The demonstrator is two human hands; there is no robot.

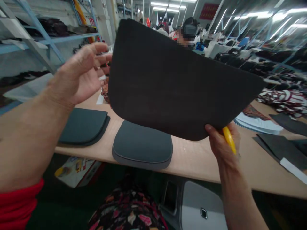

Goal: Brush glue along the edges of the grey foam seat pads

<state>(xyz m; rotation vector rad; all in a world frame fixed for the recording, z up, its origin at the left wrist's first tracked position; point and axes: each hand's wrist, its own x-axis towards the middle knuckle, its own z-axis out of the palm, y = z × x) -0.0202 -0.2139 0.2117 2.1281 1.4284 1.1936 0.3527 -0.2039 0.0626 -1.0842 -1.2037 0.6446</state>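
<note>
A large dark foam sheet (168, 80) with rounded corners is held up in the air in front of me. My right hand (222, 143) pinches its lower right corner and also grips a yellow pen-like tool (229, 139). My left hand (81, 73) is raised at the sheet's left edge, fingers spread, holding nothing; whether the fingertips touch the sheet cannot be told. Below the sheet, two stacks of grey rounded foam pieces (142, 148) (82, 126) lie on the wooden table (192, 159) near its front edge.
Dark cut sheets (280, 147) and a white-and-blue stack (259, 123) lie at the table's right. Patterned red-white pieces (285, 100) sit farther back. Blue metal shelving (35, 38) stands at the left. Another person (189, 33) sits beyond the table. A box (76, 169) lies on the floor.
</note>
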